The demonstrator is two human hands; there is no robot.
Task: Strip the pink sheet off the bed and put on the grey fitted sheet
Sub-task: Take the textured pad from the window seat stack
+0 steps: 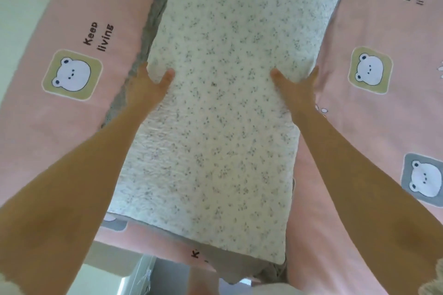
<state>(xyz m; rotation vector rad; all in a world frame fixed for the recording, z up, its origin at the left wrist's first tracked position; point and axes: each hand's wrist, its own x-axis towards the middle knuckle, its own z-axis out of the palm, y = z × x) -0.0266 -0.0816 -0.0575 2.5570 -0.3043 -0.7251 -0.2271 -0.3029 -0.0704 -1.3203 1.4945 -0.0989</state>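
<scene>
A white pillow (220, 103) with a small grey floral print fills the middle of the view. My left hand (148, 86) grips its left edge, thumb on top and fingers hidden beneath. My right hand (297, 86) grips the right edge the same way. Under and around the pillow lies the pink sheet (72, 127), printed with bear faces, paw prints and "Keep living". A strip of grey fabric (153, 19), possibly the grey fitted sheet, shows along the pillow's left side, at the top right corner and below its near end.
A pale wall (21, 7) runs along the left of the bed. The bed's near edge and a strip of floor with a white object (143, 278) show at the bottom. A fuzzy sleeve cuff sits at the bottom right corner.
</scene>
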